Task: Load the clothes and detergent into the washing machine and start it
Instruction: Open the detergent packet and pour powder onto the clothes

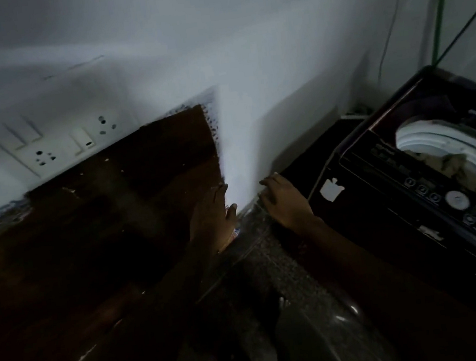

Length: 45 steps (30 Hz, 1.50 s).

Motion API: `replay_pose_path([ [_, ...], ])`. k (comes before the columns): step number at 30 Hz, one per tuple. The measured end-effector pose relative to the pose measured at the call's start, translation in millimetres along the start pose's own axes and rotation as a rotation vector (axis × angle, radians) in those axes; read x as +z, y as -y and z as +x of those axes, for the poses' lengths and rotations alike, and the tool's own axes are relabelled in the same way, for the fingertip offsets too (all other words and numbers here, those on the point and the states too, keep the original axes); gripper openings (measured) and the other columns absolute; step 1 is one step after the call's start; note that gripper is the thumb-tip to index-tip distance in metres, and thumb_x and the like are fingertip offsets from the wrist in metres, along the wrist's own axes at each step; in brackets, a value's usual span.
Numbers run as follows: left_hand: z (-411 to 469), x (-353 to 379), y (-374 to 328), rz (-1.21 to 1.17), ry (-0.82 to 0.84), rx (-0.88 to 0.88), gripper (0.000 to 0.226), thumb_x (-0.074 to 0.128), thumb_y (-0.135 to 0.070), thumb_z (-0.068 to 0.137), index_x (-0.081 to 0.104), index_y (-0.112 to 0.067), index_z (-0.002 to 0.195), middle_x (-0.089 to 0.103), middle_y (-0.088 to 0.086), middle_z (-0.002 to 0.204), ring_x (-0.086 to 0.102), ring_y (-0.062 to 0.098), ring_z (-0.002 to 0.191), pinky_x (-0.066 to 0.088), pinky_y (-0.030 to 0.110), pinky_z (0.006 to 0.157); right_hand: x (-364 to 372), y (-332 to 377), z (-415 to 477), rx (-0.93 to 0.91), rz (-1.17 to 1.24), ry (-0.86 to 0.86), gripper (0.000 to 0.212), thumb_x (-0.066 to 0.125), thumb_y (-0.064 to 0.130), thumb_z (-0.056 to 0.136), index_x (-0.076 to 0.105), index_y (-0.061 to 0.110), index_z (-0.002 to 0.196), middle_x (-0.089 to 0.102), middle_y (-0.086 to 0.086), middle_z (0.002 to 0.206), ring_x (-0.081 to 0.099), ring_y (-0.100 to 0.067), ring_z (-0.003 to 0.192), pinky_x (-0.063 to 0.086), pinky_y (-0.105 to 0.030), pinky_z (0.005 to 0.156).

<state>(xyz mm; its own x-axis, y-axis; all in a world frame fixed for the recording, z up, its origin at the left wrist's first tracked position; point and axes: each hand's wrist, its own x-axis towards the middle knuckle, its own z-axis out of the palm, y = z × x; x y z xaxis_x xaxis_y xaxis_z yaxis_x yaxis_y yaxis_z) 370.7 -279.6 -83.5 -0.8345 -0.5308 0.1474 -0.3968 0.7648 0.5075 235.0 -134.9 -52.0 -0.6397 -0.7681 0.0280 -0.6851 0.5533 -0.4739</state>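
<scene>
Top-loader washing machine (363, 225) off at the right edge of the shot, lid up, white drum ring showing. Clothes (451, 165) already sitting inside the drum, pale and crumpled. Soft, light, floppy stuff, so best grabbed as a loose bunch from the top of the heap, no special care needed. No detergent in view anywhere, so probably that's the bit left to do, plus hitting start on the control panel (428, 197) along the machine's near edge. Buttons and the round white dial (457, 200) look small and glossy; a fingertip press should do.

Both hands well left of the machine, down by the wall (247, 60) corner, forearms stretched forward. Right hand (287, 204) nearer the machine, just left of the apple sticker (331, 189) on its side, palm down, fingers loosely bent and slightly apart, gripping nothing visible. Left hand (209, 213) further left, fingers straight and together, laid against the edge where the dark wooden panel (115, 209) meets the wall. Small colourful scrap under that wrist, too blurry to name. Switchboard (60, 144) far left of the machine; green hose (439, 3) above the machine.
</scene>
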Motion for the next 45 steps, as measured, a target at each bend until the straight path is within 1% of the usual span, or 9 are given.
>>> replay_pose_path([
  [3,1.5,9.9,21.5,0.036,-0.008,-0.017,0.049,0.059,-0.027,0.090,0.057,0.000,0.131,0.059,0.019,0.132,0.057,0.036,0.122,0.049,0.046,0.100,22.0,-0.7,11.8,-0.034,-0.025,0.030,0.042,0.047,0.031,0.099,0.049,0.010,0.136,0.046,-0.011,0.142,0.033,-0.024,0.139,0.028,-0.032,0.111],
  [7,7.6,36.0,51.6,0.060,0.013,-0.059,0.062,0.038,-0.045,0.091,0.057,-0.003,0.132,0.059,0.016,0.135,0.056,0.035,0.123,0.049,0.045,0.099,63.0,-14.8,32.5,-0.065,-0.046,0.088,0.044,0.046,0.032,0.099,0.048,0.011,0.137,0.047,-0.010,0.142,0.035,-0.024,0.138,0.029,-0.033,0.112],
  [14,27.2,105.1,102.3,0.105,-0.016,-0.076,0.044,0.058,-0.033,0.092,0.063,-0.003,0.124,0.065,0.017,0.126,0.063,0.035,0.114,0.051,0.045,0.094,142.4,-56.1,75.5,-0.110,-0.083,0.139,0.048,0.045,0.035,0.099,0.044,0.013,0.141,0.042,-0.009,0.148,0.030,-0.024,0.142,0.027,-0.034,0.114],
  [17,41.5,150.9,134.7,0.084,0.003,-0.082,0.047,0.050,-0.036,0.089,0.065,-0.003,0.120,0.067,0.017,0.121,0.066,0.035,0.109,0.053,0.045,0.090,186.0,-82.4,101.3,-0.143,-0.080,0.133,0.047,0.045,0.035,0.099,0.045,0.012,0.140,0.044,-0.009,0.146,0.032,-0.024,0.141,0.028,-0.036,0.114],
  [25,57.9,285.5,225.4,0.089,0.009,-0.080,0.058,0.038,-0.044,0.091,0.060,-0.004,0.127,0.062,0.017,0.129,0.060,0.038,0.119,0.050,0.049,0.098,322.3,-152.8,152.3,-0.267,-0.089,0.110,0.043,0.050,0.027,0.096,0.049,0.010,0.136,0.052,-0.011,0.136,0.044,-0.026,0.130,0.035,-0.033,0.106],
  [30,57.2,356.9,275.2,0.164,-0.044,-0.089,0.051,0.046,-0.040,0.094,0.057,-0.008,0.133,0.060,0.012,0.134,0.057,0.031,0.124,0.045,0.045,0.101,411.5,-203.0,174.7,-0.299,-0.099,0.103,0.044,0.052,0.028,0.094,0.051,0.011,0.135,0.054,-0.010,0.133,0.049,-0.027,0.123,0.042,-0.037,0.100],
  [33,56.8,392.2,300.5,0.173,-0.057,-0.093,0.059,0.036,-0.045,0.094,0.052,-0.010,0.139,0.056,0.009,0.141,0.051,0.028,0.131,0.042,0.045,0.108,447.8,-225.2,187.0,-0.316,-0.124,0.084,0.046,0.053,0.027,0.094,0.049,0.010,0.137,0.052,-0.009,0.136,0.047,-0.027,0.126,0.041,-0.038,0.103],
  [40,52.7,445.0,344.3,0.203,-0.199,-0.137,0.059,0.060,-0.035,0.079,0.060,0.005,0.123,0.066,0.024,0.116,0.065,0.043,0.103,0.054,0.052,0.086,498.6,-253.9,213.3,-0.383,-0.222,0.039,0.048,0.057,0.021,0.089,0.049,0.010,0.136,0.052,-0.009,0.138,0.047,-0.029,0.126,0.043,-0.039,0.100],
  [45,63.8,455.9,349.5,0.302,-0.103,-0.168,0.060,0.079,-0.026,0.071,0.061,0.003,0.120,0.065,0.024,0.111,0.063,0.044,0.099,0.054,0.050,0.081,497.3,-254.4,230.6,-0.395,-0.297,0.025,0.054,0.064,0.024,0.085,0.048,0.015,0.135,0.053,-0.006,0.134,0.048,-0.030,0.121,0.045,-0.040,0.094],
])
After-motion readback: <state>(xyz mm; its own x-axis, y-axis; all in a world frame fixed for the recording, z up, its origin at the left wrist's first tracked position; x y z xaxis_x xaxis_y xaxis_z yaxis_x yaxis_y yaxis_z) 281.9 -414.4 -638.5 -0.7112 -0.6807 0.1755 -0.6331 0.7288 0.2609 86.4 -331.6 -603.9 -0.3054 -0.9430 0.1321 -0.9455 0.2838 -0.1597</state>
